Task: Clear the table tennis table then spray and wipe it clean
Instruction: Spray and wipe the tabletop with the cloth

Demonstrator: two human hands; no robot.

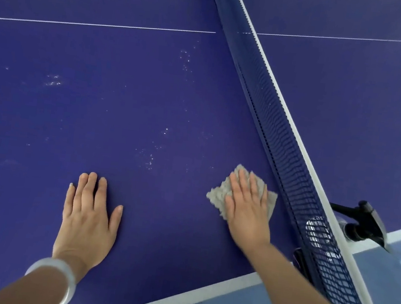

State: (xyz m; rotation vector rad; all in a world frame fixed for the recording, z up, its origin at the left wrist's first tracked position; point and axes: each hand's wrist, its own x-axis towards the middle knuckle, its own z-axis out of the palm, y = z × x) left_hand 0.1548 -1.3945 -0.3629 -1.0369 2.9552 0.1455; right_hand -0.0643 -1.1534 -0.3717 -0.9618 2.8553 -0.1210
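Two bare arms reach over the blue table (149, 111). On the left wrist sits a smooth pale bangle (60, 278). That left hand (88, 216) lies flat and holds nothing. Flat fingers of the right hand (247, 207) press a fuzzy grey cloth (220, 191) near the net (273, 115). Wiping looks under way. Shiny drops (149, 157) wait just beside, so push the cloth there next. Behind the net stands a spray bottle (363, 228).

Crumpled grey cloth (242, 194) flat on droplet-speckled blue table (123, 118), near net.
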